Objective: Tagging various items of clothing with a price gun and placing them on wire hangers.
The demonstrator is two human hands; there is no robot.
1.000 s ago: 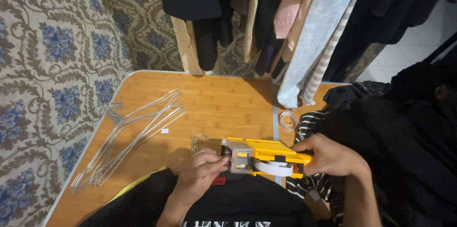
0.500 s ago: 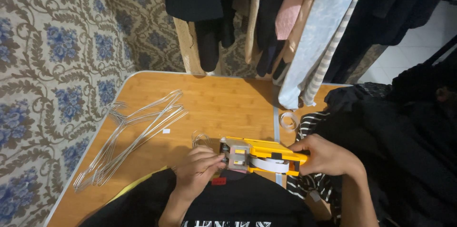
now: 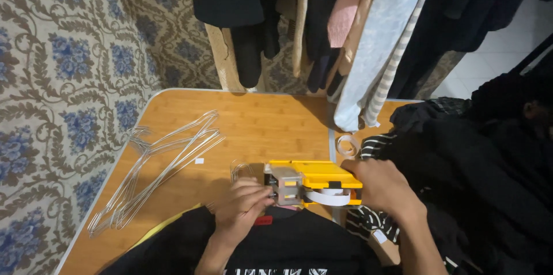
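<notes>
A yellow label gun (image 3: pixel 314 183) with a grey front end and a white paper roll lies across the middle of the wooden table (image 3: pixel 259 125). My right hand (image 3: pixel 377 185) grips its handle end. My left hand (image 3: pixel 245 203) pinches at the grey front of the gun, right above the neck of a black T-shirt (image 3: pixel 299 246) with a small red tag (image 3: pixel 264 219). The T-shirt lies at the table's near edge, with a wire hanger hook (image 3: pixel 241 168) poking out behind my left hand.
A bunch of wire hangers (image 3: pixel 155 159) lies on the left of the table. A white tape loop (image 3: pixel 347 144) sits near the table seam. A heap of dark and striped clothes (image 3: pixel 461 165) covers the right side. Garments hang on a rack (image 3: pixel 345 33) behind the table.
The label gun has shifted slightly left and levelled out, and my right hand has turned more over its handle. My left hand stays at the gun's front end.
</notes>
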